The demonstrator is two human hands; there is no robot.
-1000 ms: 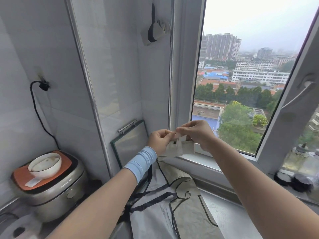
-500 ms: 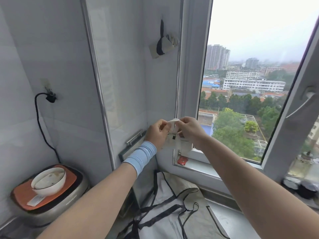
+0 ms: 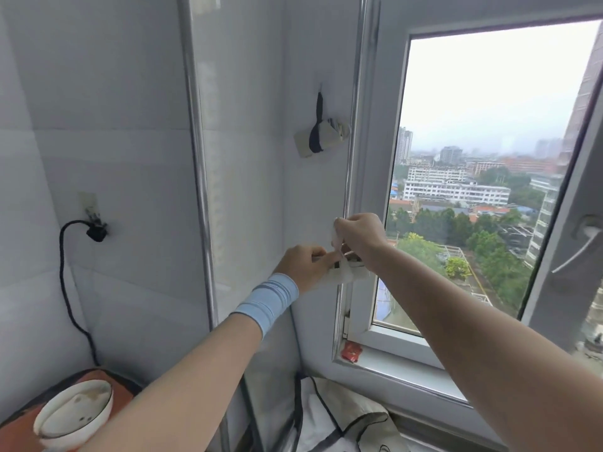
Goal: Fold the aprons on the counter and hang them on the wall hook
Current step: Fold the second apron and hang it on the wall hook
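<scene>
My left hand (image 3: 305,265) and my right hand (image 3: 357,234) are raised in front of the wall corner, both pinching a small folded pale apron bundle (image 3: 346,275). My right hand pulls a pale strap up from it. Higher on the wall, a folded apron bundle (image 3: 321,137) with a dark strap hangs from the wall hook (image 3: 320,89). An unfolded pale apron with dark straps (image 3: 342,425) lies on the counter below, partly cut off by the frame edge.
A rice cooker with an orange lid (image 3: 94,383) holding a white bowl (image 3: 73,412) sits bottom left. A black cord (image 3: 67,288) runs from a wall plug (image 3: 96,231). The window frame (image 3: 396,350) is at right, with a red packet (image 3: 351,350) on its sill.
Both hands have risen with the small bundle toward the wall hook, and my view has tilted upward. My right hand now pulls a strap higher than the left.
</scene>
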